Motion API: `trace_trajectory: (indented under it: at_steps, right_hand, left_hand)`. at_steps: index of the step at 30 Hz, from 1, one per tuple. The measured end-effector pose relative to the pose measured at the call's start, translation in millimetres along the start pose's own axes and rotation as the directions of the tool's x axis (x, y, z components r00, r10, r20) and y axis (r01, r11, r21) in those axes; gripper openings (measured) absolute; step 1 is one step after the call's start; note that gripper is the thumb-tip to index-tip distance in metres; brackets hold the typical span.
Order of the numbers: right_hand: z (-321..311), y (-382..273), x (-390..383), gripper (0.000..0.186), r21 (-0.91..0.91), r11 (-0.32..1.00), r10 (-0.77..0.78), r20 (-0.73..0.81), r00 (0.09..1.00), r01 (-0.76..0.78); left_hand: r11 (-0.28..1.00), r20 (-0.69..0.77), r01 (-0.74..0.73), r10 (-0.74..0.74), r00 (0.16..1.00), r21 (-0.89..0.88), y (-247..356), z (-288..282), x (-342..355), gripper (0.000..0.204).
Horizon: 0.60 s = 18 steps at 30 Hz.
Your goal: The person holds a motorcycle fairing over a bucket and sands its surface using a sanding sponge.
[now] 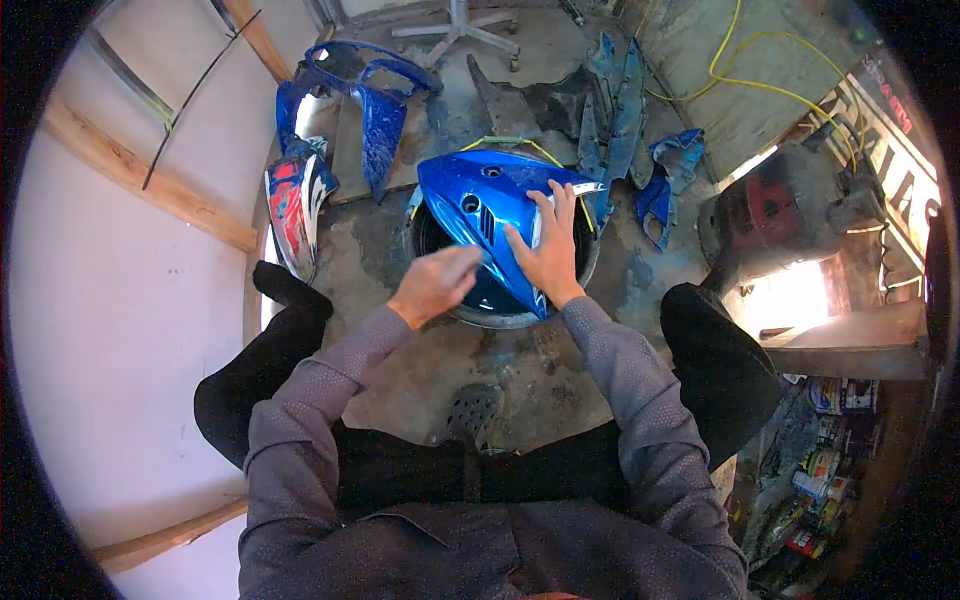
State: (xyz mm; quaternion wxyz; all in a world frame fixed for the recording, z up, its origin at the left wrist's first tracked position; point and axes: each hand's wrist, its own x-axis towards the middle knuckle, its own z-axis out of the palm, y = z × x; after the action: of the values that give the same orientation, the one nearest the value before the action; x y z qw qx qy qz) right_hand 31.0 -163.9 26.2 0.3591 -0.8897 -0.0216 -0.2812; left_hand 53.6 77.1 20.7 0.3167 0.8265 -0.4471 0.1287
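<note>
A glossy blue motorcycle fairing panel (512, 192) with round holes and a slotted vent lies across a round dark tub (425, 232) in front of me. My right hand (548, 248) rests on the panel's right side with its fingers spread. At the panel's lower left edge is my left hand (437, 284), its fingers bent together and slightly blurred. Whatever those fingers hold, if anything, I cannot make out. Part of the tub's inside shows dark below the panel, and a yellow edge (545, 153) shows behind it.
Scuffed blue panels (382, 125) and a red, white and blue panel (292, 195) lie to the left. Further pieces (622, 110) and a broken blue piece (668, 180) lie on the right. A dirty compressor-like machine (770, 215), a yellow hose (760, 86) and cans (822, 480) are farther right.
</note>
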Motion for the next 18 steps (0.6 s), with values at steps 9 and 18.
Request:
trace_trajectory:
  at_steps: [9, 18]
  right_hand:
    - [1, 0, 3, 0.065, 0.028, 1.0, 0.011, -0.01, 1.0, -0.011]
    - [1, -5, 4, 0.063, 0.015, 1.0, -0.004, 0.006, 1.0, 0.004]
  left_hand:
    - [1.0, -0.082, 0.019, -0.018, 0.997, 0.01, -5, -8, 4, 0.025]
    - [0.993, -0.09, 0.115, -0.117, 0.989, -0.017, -17, -9, 5, 0.027]
